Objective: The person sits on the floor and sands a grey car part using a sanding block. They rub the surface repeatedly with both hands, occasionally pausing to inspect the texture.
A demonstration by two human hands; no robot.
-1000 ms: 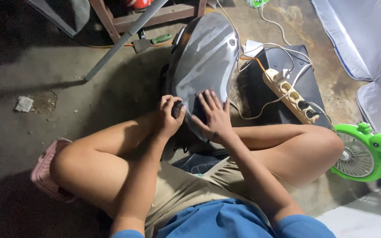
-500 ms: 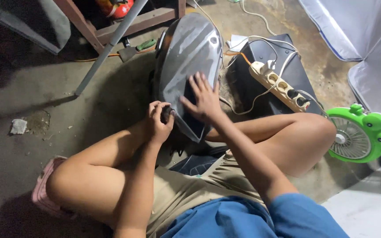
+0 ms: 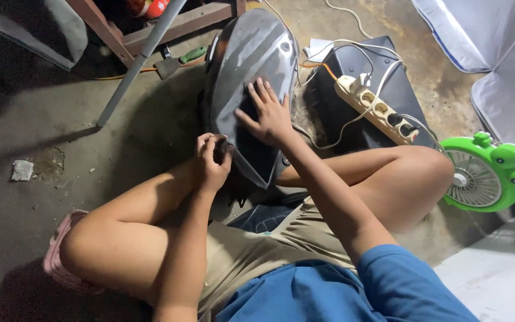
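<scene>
Glossy dark plastic panel [image 3: 251,65] – smooth, catching pale reflections – under the right hand [image 3: 269,116]; rough, stained concrete floor [image 3: 61,137]; cream plastic power strip [image 3: 377,110]; shiny green plastic fan [image 3: 487,173]; dull metal pole [image 3: 141,59] – worn wooden frame [image 3: 192,21] behind it

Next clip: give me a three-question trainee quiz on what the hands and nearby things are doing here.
1. True or false: the right hand lies flat on the glossy dark panel.
2. What is the left hand doing? A) lying open on the floor B) curled at the panel's edge C) holding the fan
3. What colour is the fan?

Key: 1 true; 2 B; 3 green.
</scene>
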